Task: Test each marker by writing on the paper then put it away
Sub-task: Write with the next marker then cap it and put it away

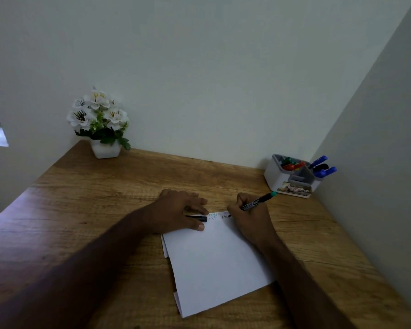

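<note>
Wooden desk (86, 210) set into a corner, walls behind and to the right. White paper (214, 264) lies on the desk near its front edge, with more sheets showing beneath its left edge; small handwritten letters run along its far edge. Left hand (180, 210) rests on the far left corner of the paper, fingers loosely extended, with a black cap (198, 218) held under them against the sheet. Right hand (251, 217) grips a black marker (256, 202) with a teal end, its tip on the paper at the letters. Flower pot (106, 150) with white flowers stands at the far left of the desk. Grey and white organizer (292, 179) stands in the far right corner, holding red, green, blue and black markers.
</note>
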{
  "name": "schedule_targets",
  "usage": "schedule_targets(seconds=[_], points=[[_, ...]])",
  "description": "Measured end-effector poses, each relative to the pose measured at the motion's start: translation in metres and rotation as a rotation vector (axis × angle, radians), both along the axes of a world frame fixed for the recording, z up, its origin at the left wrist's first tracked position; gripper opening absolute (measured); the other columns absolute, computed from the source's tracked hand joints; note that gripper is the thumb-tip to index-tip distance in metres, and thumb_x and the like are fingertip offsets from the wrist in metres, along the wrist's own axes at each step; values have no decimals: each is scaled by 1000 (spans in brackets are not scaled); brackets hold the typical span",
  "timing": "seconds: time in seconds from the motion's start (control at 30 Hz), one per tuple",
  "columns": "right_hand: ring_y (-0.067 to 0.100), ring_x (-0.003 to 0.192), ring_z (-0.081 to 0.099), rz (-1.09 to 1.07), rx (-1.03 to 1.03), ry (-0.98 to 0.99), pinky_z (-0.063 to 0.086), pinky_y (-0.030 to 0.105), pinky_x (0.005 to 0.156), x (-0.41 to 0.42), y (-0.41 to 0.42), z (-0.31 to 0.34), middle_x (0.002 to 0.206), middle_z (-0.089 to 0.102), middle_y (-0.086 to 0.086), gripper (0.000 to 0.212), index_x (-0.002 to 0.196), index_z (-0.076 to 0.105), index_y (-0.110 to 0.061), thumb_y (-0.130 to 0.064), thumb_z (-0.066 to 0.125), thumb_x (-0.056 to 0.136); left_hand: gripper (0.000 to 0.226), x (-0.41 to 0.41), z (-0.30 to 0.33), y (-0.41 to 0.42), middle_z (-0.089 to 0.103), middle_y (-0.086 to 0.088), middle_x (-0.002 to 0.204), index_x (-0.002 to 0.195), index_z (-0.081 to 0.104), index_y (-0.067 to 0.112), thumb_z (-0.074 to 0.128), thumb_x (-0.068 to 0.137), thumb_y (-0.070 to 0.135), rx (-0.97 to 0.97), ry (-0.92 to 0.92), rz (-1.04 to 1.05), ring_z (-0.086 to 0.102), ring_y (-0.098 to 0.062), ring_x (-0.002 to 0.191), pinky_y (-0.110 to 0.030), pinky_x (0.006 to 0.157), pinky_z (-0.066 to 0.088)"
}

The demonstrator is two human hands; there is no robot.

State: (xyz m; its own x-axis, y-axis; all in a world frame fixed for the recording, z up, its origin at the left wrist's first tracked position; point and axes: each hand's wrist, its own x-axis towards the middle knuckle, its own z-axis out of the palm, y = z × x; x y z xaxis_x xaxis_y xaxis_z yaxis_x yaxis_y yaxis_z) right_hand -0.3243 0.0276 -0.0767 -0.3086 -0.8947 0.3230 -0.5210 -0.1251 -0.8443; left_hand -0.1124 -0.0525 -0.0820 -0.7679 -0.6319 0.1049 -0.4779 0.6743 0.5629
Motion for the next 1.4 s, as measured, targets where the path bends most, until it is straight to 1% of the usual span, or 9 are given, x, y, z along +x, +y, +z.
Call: schedule_targets(seconds=[0.17, 0.4, 0.53, 0.67, 0.8, 0.9, 1.13, 1.3, 1.4], points=[[4, 46, 35, 4, 1, -1, 30, 18, 45, -1, 0, -1, 45, 40, -12, 42, 51, 40, -20, 4, 63, 77, 47, 0, 1, 0, 42, 20, 147, 125, 61, 38, 66, 82, 53, -13, -20, 0, 24, -1, 143, -48, 117, 6], [7, 47, 33, -23, -8, -3, 28, 19, 44, -1, 0, 1, 46, 38, -8, 40, 52, 40, -18, 3, 64, 77, 47, 0, 0, 0, 43, 22, 146, 124, 62, 39, 67, 80, 55, -2, -9, 2, 25, 1, 142, -46, 116, 6], [5, 46, 34, -16, -5, 3, 29, 18, 44, 0, 1, 0, 45, 39, -11, 40, 51, 41, -17, 4, 64, 77, 50, 0, -1, -1, 44, 22, 146, 124, 61, 40, 66, 78, 58, 7, 2, 0, 25, 0, 142, -47, 117, 6], [8, 49, 36, -54, -16, -7, 30, 20, 46, -2, -1, -1, 49, 41, -2, 32, 55, 45, -9, 1, 66, 77, 55, 0, 0, -1, 44, 21, 146, 123, 62, 39, 64, 73, 62, 12, 6, -6, 26, 0, 142, -51, 118, 8], [6, 47, 35, -43, -6, -4, 31, 20, 45, -2, 0, -1, 47, 40, -6, 37, 53, 42, -16, 1, 66, 77, 61, 0, 1, 0, 44, 20, 146, 124, 62, 38, 59, 69, 64, 22, 5, -4, 26, 0, 142, -53, 117, 9], [7, 49, 37, -48, 3, -7, 32, 24, 47, -4, 1, -2, 47, 40, -6, 37, 52, 42, -16, 0, 65, 76, 63, 0, 2, 0, 45, 20, 146, 124, 62, 37, 58, 68, 66, 12, 0, 0, 26, 0, 142, -53, 117, 10], [5, 47, 36, -41, -12, -8, 31, 20, 46, -3, 0, -1, 46, 40, -10, 38, 53, 42, -15, 3, 66, 76, 49, 0, 0, -1, 42, 20, 147, 125, 61, 39, 65, 80, 57, -5, -18, -3, 24, -2, 143, -51, 117, 6], [7, 48, 36, -45, -17, -15, 31, 23, 46, -4, -2, -3, 47, 40, -7, 39, 51, 42, -17, 3, 65, 76, 55, 0, 2, 0, 41, 20, 148, 125, 60, 40, 60, 75, 63, -11, -28, -9, 24, -2, 143, -50, 116, 6], [8, 49, 36, -41, -22, -3, 30, 23, 46, -4, -2, -2, 49, 41, -3, 35, 53, 44, -12, 3, 65, 76, 50, 0, 2, 1, 42, 19, 148, 126, 60, 38, 65, 80, 57, -6, -19, -9, 24, -1, 143, -50, 116, 7]])
